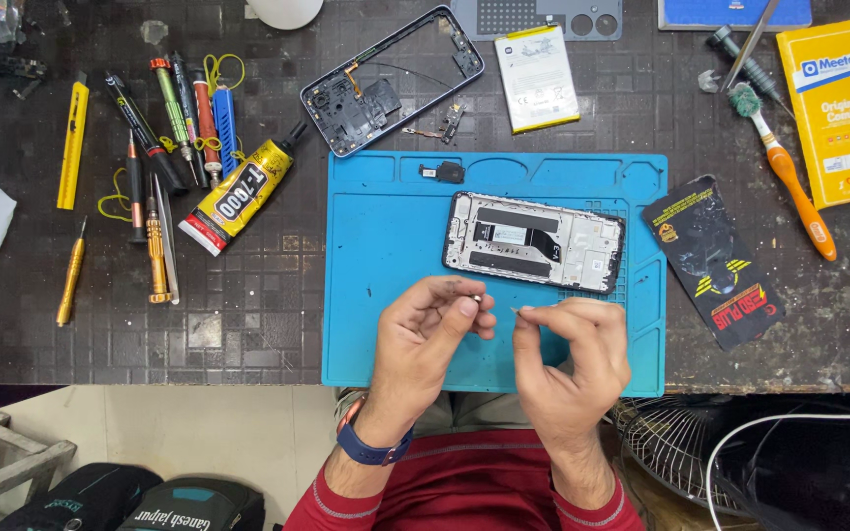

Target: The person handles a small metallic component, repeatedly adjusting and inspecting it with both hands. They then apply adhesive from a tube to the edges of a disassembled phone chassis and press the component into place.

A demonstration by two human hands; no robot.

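- Hands low over blue mat, close together, fingertips almost meeting.
- Left hand pinching tiny metal part.
- Right hand pinching another tiny bit, too small to tell.
- Open phone lying on mat just above both hands.
- Glue tube and screwdrivers off to the left.

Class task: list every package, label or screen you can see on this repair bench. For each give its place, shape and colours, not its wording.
Yellow box: far right, flat rectangle with white label patches.
Black pouch: right of the blue mat, yellow and red print.
Glue tube: left of the mat, yellow and black label.
Battery: top centre, white label, yellow edge.
Phone frame: on the mat, back up, no lit screen.
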